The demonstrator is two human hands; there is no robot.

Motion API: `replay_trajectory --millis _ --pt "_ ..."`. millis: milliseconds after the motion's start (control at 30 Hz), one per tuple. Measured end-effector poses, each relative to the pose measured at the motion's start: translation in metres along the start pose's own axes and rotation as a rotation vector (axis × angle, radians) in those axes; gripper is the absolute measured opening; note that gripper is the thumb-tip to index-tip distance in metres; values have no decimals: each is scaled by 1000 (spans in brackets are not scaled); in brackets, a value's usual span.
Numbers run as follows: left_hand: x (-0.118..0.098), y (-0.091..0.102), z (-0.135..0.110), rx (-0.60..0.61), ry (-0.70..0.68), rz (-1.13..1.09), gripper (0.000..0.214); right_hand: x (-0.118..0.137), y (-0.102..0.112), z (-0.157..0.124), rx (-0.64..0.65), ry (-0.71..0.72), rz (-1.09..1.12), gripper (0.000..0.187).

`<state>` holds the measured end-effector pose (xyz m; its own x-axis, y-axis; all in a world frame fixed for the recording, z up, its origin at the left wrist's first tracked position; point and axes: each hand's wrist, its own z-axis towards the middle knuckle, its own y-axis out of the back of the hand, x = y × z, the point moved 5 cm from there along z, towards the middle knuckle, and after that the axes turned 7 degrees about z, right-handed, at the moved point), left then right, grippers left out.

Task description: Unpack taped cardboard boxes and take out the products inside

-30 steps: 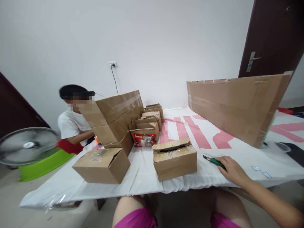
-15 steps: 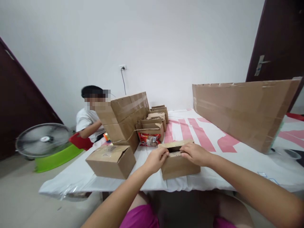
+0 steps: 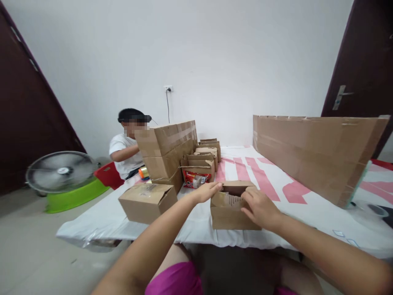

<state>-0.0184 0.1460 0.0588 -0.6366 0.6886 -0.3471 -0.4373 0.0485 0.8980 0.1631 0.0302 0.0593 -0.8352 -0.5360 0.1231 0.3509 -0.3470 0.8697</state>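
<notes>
A small cardboard box (image 3: 236,218) stands upright at the table's near edge with its top open. Inside it shows something pale with a ribbed edge (image 3: 232,199), its kind unclear. My left hand (image 3: 208,192) rests at the box's back left corner, fingers stretched out over the raised flap. On the opposite side, my right hand (image 3: 262,208) has its bent fingers over the right rim, gripping the cardboard there. A closed cardboard box (image 3: 147,203) sits to the left. Just behind my left hand lies a red snack packet (image 3: 196,179) with a clear window.
Stacked cardboard boxes (image 3: 166,153) form a wall on the left, with several open boxes (image 3: 208,153) in a row beside it. A long cardboard panel (image 3: 310,151) stands at right. Beyond the stack sits another person (image 3: 123,147). A fan (image 3: 63,172) stands on the left.
The box top has opened wider and its ribbed contents show more. My left hand has gone from pinching the flap to lying stretched along it. My right hand has moved slightly outward.
</notes>
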Motion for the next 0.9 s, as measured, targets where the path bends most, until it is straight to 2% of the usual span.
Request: replay_trajectory --millis 133,167,233,300,333,433,567,700,800,900 --pt "7 -6 0 74 25 -39 55 16 -22 -39 91 99 -77 11" --pt "7 -9 -1 94 26 -42 61 17 -26 -45 113 119 -86 13" --pt "5 -17 -6 140 25 -10 89 15 -25 -48 117 133 -56 16" --pt "-1 -25 -9 194 19 106 109 8 -15 -36 82 94 41 16" --pt "-5 -29 -10 224 11 185 112 2 -9 -25 75 50 97 17" --pt "-16 -37 -12 293 -27 384 107 -18 -4 15 168 -123 193 20" --pt "-22 -38 -15 309 11 442 105 -33 -34 56 453 -227 200 24" --pt "-22 -38 -18 295 26 412 108 -36 -69 70 692 -272 169 38" --pt "-20 -39 -18 258 16 353 109 -38 -80 69 782 -303 131 31" --pt "-18 -38 -19 221 28 314 116 -39 -80 64 777 -330 115 25"
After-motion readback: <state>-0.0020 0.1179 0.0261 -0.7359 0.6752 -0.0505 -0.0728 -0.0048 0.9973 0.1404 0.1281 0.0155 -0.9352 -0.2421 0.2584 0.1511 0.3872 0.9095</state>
